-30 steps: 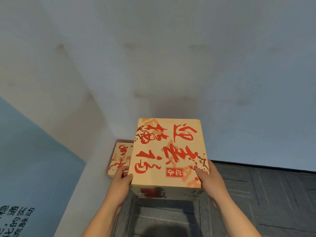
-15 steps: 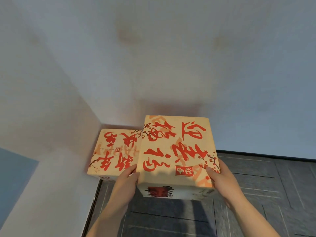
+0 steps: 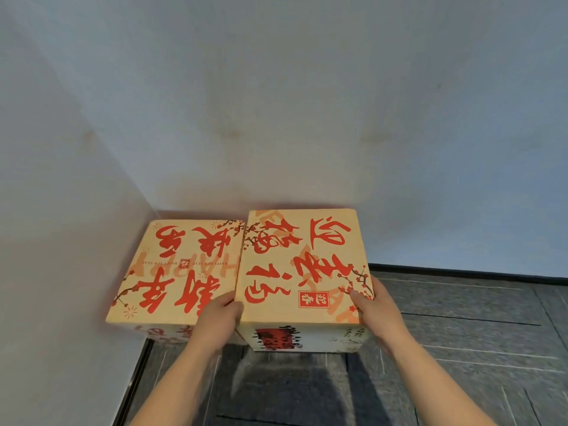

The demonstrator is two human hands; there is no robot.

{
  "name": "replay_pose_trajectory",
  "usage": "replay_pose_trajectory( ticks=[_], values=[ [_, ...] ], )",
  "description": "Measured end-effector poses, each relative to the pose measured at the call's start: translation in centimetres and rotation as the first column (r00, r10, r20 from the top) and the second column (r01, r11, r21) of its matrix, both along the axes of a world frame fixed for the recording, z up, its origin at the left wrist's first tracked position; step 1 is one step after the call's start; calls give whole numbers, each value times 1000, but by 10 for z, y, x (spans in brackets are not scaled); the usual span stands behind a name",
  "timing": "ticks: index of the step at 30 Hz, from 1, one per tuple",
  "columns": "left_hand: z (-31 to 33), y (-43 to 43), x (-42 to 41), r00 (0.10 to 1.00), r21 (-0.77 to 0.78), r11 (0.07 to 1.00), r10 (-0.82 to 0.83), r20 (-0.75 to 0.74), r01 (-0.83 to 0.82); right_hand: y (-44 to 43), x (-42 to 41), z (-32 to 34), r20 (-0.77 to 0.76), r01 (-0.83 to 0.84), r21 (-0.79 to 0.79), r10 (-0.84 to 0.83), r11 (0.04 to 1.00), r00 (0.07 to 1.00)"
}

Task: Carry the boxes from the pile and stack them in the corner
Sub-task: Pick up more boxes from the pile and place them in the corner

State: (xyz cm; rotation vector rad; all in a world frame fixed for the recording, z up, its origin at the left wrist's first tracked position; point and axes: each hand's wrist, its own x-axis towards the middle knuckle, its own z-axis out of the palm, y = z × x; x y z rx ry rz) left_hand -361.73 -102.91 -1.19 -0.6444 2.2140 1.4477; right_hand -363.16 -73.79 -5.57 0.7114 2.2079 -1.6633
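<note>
I hold a tan cardboard box with red calligraphy (image 3: pixel 302 265) between both hands, above the floor. My left hand (image 3: pixel 219 318) grips its left side near the front corner. My right hand (image 3: pixel 373 305) grips its right side, with the thumb on the top edge. A second box of the same print (image 3: pixel 175 269) stands in the corner against the left wall. The held box is right beside it, their top edges touching or nearly so. The held box's top sits slightly higher than its neighbour's. My left hand lies in the gap between the two boxes.
Pale walls (image 3: pixel 276 118) meet in the corner behind the boxes. A dark grey tiled floor (image 3: pixel 461 348) with a black skirting strip runs to the right and toward me. The held box casts a shadow on the floor below.
The held box has come down and moved closer to the corner box, now side by side with it. The view has tilted down, so more of the corner box shows.
</note>
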Motion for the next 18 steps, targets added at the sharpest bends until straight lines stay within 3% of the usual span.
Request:
replay_pose_trajectory(
  ticks=[11, 18],
  values=[
    [-40, -6, -9, 1000, -87, 996, -13, -21, 11, -14, -12, -60, 11, 7, -15, -6, 1000, 1000],
    [-51, -10, -12, 1000, -62, 998, -17, 14, 18, -17, -12, -81, 24, 1, -30, 0, 1000, 1000]
  ],
)
